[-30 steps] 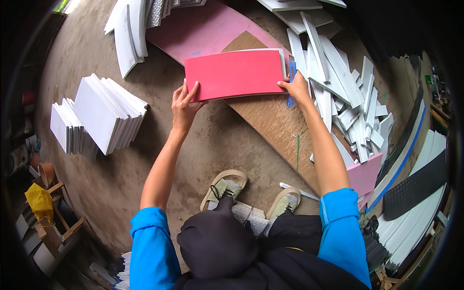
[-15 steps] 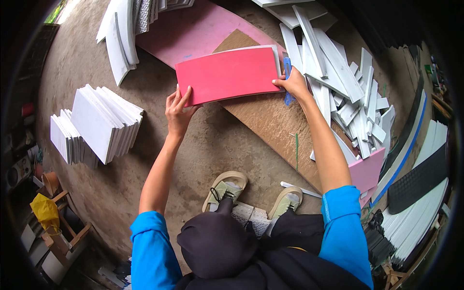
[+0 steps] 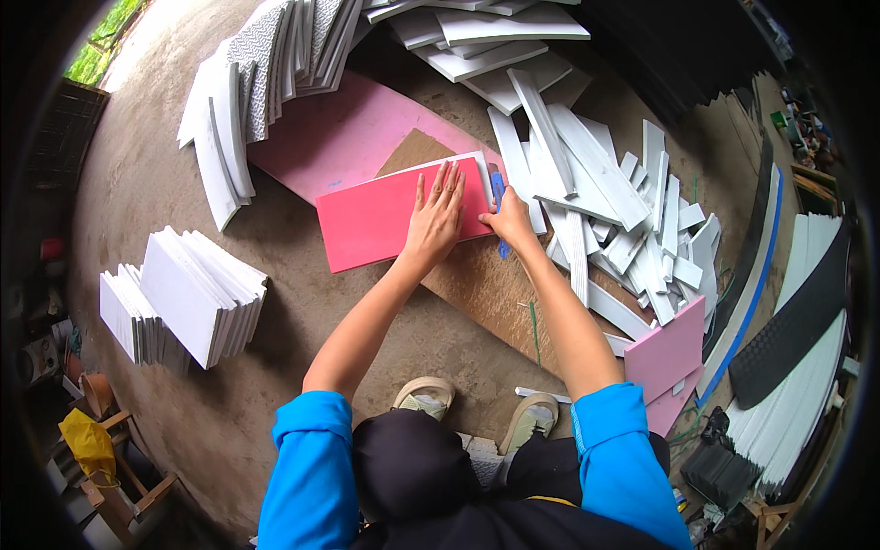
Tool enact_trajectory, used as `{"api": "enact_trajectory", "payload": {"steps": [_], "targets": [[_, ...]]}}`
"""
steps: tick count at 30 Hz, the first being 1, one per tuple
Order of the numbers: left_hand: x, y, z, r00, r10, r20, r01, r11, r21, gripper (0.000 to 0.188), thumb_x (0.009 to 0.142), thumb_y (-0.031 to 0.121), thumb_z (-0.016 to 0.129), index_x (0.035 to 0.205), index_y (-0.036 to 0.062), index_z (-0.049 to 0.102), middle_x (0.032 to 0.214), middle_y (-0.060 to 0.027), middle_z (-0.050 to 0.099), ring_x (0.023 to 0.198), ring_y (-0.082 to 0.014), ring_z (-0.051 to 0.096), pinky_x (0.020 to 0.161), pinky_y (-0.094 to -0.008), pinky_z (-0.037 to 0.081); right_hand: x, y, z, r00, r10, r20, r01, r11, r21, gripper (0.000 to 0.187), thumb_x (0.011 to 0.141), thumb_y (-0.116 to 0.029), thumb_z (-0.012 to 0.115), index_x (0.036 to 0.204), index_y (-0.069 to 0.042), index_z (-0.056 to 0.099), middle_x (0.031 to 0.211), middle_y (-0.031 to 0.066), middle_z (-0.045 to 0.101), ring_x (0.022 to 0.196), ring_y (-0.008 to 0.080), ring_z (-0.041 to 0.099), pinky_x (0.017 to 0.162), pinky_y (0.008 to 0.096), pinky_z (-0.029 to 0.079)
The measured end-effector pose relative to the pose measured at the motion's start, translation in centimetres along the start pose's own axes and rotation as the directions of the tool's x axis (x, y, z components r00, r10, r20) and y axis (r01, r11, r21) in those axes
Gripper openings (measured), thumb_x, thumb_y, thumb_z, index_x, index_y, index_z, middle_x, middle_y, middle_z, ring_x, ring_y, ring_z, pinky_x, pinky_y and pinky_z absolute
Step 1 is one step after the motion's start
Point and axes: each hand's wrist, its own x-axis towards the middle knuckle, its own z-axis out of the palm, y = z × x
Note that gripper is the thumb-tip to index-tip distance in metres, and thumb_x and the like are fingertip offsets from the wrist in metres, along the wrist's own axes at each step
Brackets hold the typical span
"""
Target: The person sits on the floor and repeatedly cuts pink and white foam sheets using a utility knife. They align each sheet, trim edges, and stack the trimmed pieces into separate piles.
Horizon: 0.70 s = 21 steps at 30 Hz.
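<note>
A flat red rectangular sheet (image 3: 362, 225) lies over a white sheet (image 3: 484, 174), whose edge peeks out at the far side and right. Beneath both is a brown board (image 3: 477, 286). My left hand (image 3: 434, 222) presses flat on the red sheet, its fingers stretched out toward the far edge. At the right end of the sheets, my right hand (image 3: 515, 222) grips a blue utility knife (image 3: 498, 186), with the thumb by the red sheet's edge. Whether the blade touches the white sheet I cannot tell.
White offcut strips (image 3: 596, 174) are heaped to the right of the board. White panels (image 3: 197, 289) stand stacked at left, with curved textured ones (image 3: 261, 64) farther back. A large pink sheet (image 3: 302, 170) lies under the board; smaller pink pieces (image 3: 667, 353) are at right.
My left hand has gone from holding the red sheet's left corner to lying flat on its top. The sheets now rest on the board. My right hand still holds the knife.
</note>
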Motion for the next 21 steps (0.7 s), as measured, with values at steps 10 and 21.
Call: {"api": "enact_trajectory", "payload": {"steps": [10, 21], "targets": [[1.2, 1.8, 1.5, 0.992, -0.105, 0.068, 0.108, 0.993, -0.039, 0.058, 0.088, 0.030, 0.041, 0.139, 0.0042, 0.030, 0.147, -0.0098, 0.025, 0.139, -0.0228, 0.015, 0.111, -0.0473, 0.007, -1.2, -1.6, -2.0, 0.999, -0.030, -0.024, 0.029, 0.999, -0.024, 0.036, 0.088, -0.028, 0.054, 0.101, 0.004, 0.042, 0.084, 0.0268, 0.061, 0.082, 0.0445, 0.060, 0.075, 0.0498, 0.047], [1.6, -0.2, 0.9, 0.968, 0.047, 0.247, 0.018, 0.967, -0.254, 0.100, 0.065, 0.049, 0.063, 0.140, -0.0025, 0.020, 0.148, -0.0203, 0.013, 0.140, -0.0316, 0.004, 0.107, -0.0579, -0.003, 2.5, -3.5, -0.9, 0.985, -0.169, 0.022, 0.165, 0.918, -0.359, 0.027, 0.090, -0.020, 0.042, 0.098, 0.004, 0.048, 0.074, 0.0212, 0.065, 0.076, 0.0378, 0.065, 0.071, 0.0486, 0.050]]}}
